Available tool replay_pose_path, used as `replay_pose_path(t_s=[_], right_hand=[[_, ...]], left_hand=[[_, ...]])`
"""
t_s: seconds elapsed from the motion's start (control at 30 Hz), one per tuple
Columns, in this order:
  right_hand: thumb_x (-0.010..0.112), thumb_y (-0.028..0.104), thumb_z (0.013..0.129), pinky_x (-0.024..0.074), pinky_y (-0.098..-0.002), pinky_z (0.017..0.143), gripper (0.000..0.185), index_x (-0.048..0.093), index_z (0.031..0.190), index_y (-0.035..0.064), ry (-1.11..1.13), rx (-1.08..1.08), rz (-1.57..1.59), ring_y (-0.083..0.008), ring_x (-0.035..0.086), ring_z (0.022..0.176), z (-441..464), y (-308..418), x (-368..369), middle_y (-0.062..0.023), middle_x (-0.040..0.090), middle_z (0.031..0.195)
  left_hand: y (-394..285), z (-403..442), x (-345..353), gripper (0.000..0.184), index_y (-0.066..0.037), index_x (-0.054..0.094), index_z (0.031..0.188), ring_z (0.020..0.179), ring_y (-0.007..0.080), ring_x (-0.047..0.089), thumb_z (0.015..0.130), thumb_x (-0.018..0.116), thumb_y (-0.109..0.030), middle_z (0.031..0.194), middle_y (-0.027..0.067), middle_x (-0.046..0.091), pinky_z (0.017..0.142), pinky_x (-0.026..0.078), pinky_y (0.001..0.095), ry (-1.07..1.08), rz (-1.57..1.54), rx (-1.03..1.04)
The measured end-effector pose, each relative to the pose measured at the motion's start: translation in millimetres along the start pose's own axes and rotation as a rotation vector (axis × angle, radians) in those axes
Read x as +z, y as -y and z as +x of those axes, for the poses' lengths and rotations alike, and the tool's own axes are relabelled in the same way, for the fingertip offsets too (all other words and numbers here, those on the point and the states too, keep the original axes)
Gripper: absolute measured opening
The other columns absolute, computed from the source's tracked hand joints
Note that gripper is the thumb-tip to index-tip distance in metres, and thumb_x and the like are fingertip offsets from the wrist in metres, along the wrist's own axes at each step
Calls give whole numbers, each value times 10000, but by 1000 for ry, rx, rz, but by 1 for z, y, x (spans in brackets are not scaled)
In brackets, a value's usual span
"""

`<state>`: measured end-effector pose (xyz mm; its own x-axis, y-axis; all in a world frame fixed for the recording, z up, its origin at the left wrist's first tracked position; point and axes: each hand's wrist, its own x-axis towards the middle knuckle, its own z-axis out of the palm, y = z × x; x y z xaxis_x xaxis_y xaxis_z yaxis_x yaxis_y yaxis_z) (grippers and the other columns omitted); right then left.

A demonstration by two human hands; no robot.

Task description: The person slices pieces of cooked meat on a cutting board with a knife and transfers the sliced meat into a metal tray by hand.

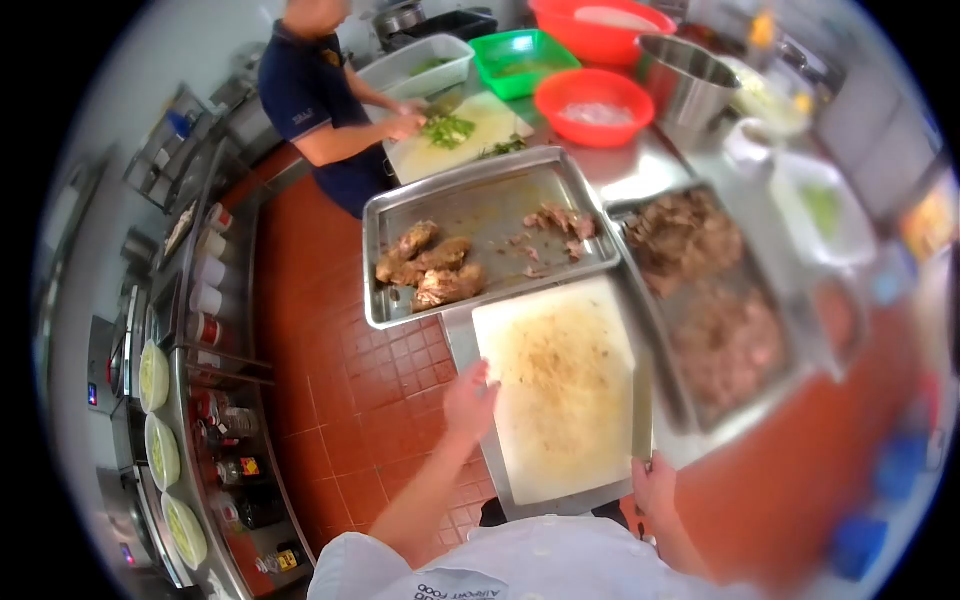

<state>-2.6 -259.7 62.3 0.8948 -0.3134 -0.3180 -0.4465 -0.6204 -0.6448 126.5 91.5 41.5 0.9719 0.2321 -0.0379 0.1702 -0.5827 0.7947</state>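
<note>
Past the white jacket (540, 560), parted left fingers (482, 371) flank the board (565, 430), right fingers (643, 470) hold a knife (642, 415), trays (500, 222) beyond.

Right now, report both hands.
Left hand: open, at left edge of cutting board.
Right hand: closed on handle of knife.
</note>
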Motion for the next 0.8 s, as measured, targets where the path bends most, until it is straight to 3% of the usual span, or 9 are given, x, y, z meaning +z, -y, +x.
replay_pose_path(t_s=[0.07,0.13,0.2,0.33,0.47,0.6,0.63,0.73,0.8], right_hand=[[647,291,967,518,-546,674,311,617,909,-13,39,39,-13,-508,654,750,5,-2,-2,-276,653,732],[646,293,968,515,-561,679,306,619,928,-9,27,22,-87,-501,663,748,5,-1,-2,-267,665,740],[647,298,968,512,-572,683,305,622,947,-5,26,18,-135,-498,667,748,3,0,-2,-263,673,747],[646,305,966,517,-577,692,297,629,980,9,45,48,-148,-497,670,752,3,2,2,-260,683,764],[642,299,963,533,-566,682,272,642,1003,30,48,169,-125,-491,679,757,0,16,-5,-259,691,779],[641,292,962,540,-565,658,259,642,1016,39,-11,148,-44,-479,683,744,-8,7,-3,-251,689,769],[640,291,962,542,-565,652,260,635,1005,34,-18,144,-49,-476,682,735,-7,6,1,-248,688,762],[623,297,974,538,-568,643,270,612,981,28,-7,79,-68,-471,673,709,-1,-6,8,-239,682,737],[614,303,980,534,-569,636,276,602,973,27,17,67,-79,-470,666,695,2,-3,7,-234,677,721]], left_hand=[[20,52,-19,476,-79,655,1355,1127,290,700,904,760,-189,1214,122,743,979,555,412,-155,23,-32],[4,101,-48,531,-71,622,1391,1183,319,673,890,759,-180,1252,145,722,1022,534,428,-214,136,-31],[23,151,-61,579,-55,596,1413,1260,356,623,872,760,-178,1322,175,684,1081,497,451,-267,306,143],[34,210,-64,637,-30,586,1385,1260,393,607,811,809,-189,1311,204,670,1076,488,475,-89,470,150],[19,231,-65,632,0,593,1291,1191,450,625,741,848,-180,1253,250,669,1022,512,503,188,481,-39],[67,254,-50,625,4,595,1281,1203,399,654,697,799,-87,1226,227,701,1002,531,492,188,485,115],[35,250,-55,601,-6,602,1266,1130,413,685,694,782,-60,1168,225,724,970,548,482,268,328,43],[44,253,-57,525,-32,604,1193,1039,441,694,693,762,-50,1083,235,731,895,549,484,210,494,159],[33,258,-57,521,-20,601,1193,1047,432,689,696,757,-42,1092,232,728,894,537,473,247,540,120]])
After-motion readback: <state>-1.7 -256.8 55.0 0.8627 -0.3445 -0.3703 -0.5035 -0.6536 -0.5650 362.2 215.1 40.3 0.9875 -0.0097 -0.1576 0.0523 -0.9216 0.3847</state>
